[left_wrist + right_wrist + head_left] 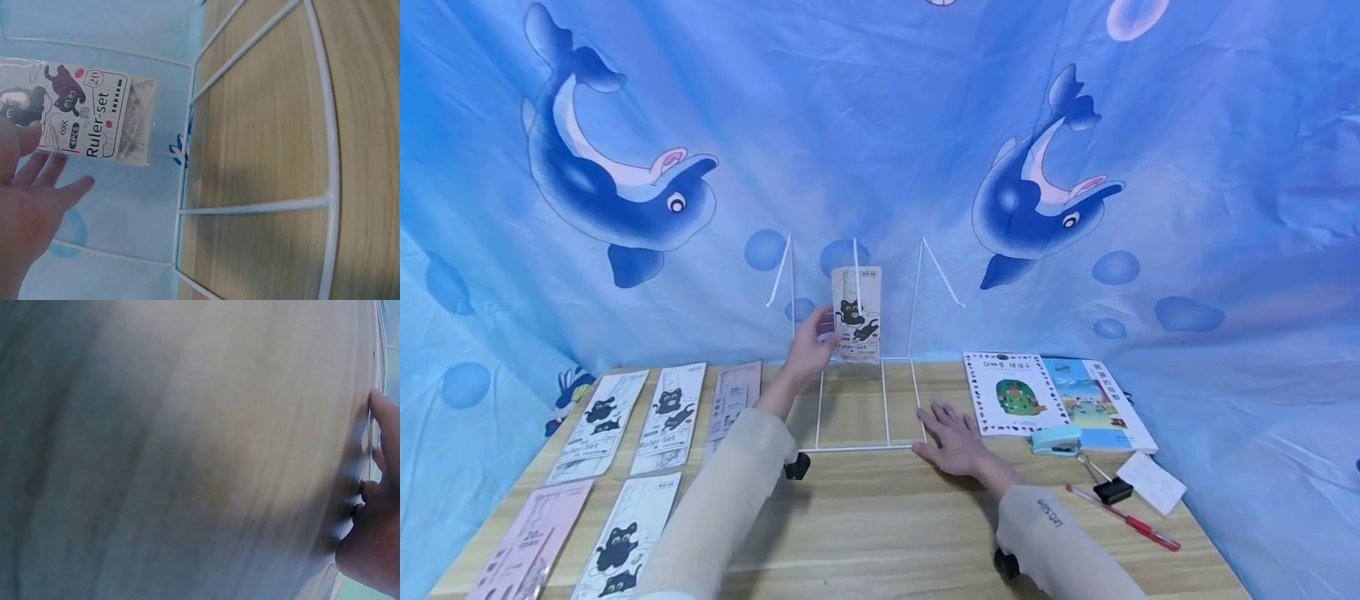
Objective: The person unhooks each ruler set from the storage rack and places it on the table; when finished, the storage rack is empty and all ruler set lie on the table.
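A white wire rack (857,447) stands at the back middle of the wooden table (887,533). A ruler-set packet (856,315) with black cats on it stands upright against the rack's back wires. My left hand (808,348) is at the packet's left edge. In the left wrist view its fingers (47,181) are straight beside the packet (94,112), and the thumb touches the packet. The rack's base wires (253,207) lie on the wood. My right hand (951,437) lies flat on the table at the rack's front right corner, and its fingers (381,425) touch the wire.
Several more ruler-set packets (672,417) lie in rows on the left of the table. On the right are two picture books (1015,393), a teal stapler (1055,439), a black binder clip (1111,489), a white slip (1152,482) and a red pen (1123,517). A blue dolphin cloth (1045,192) hangs behind.
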{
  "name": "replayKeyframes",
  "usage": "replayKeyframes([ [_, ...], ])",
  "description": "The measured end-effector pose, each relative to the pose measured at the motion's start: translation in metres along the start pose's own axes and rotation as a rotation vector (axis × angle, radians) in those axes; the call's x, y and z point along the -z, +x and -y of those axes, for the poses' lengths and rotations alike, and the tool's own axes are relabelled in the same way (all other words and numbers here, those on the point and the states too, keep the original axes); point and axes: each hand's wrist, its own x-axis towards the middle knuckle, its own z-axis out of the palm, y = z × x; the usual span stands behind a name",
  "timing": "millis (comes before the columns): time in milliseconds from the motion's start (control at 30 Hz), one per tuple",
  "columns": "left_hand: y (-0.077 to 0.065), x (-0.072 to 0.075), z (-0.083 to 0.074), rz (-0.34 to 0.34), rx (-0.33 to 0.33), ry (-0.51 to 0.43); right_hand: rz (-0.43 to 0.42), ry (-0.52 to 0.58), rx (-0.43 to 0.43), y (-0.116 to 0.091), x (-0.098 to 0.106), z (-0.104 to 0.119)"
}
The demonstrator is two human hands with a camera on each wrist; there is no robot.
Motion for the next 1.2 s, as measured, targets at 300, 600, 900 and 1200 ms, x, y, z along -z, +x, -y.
replayKeyframes([
  [300,0.006,-0.003,-0.01,-0.126,0.002,0.066,0.009,0.021,0.0,0.002,0.001,0.003],
  [600,0.002,0.001,-0.01,-0.117,-0.042,0.081,0.015,0.005,-0.003,0.001,0.0,0.006],
  [900,-0.019,0.018,-0.023,-0.025,-0.156,0.051,0.006,0.001,-0.005,0.002,0.001,0.004],
  [1200,-0.056,0.031,-0.043,0.134,-0.074,-0.018,0.007,-0.005,-0.012,0.001,0.001,0.001],
])
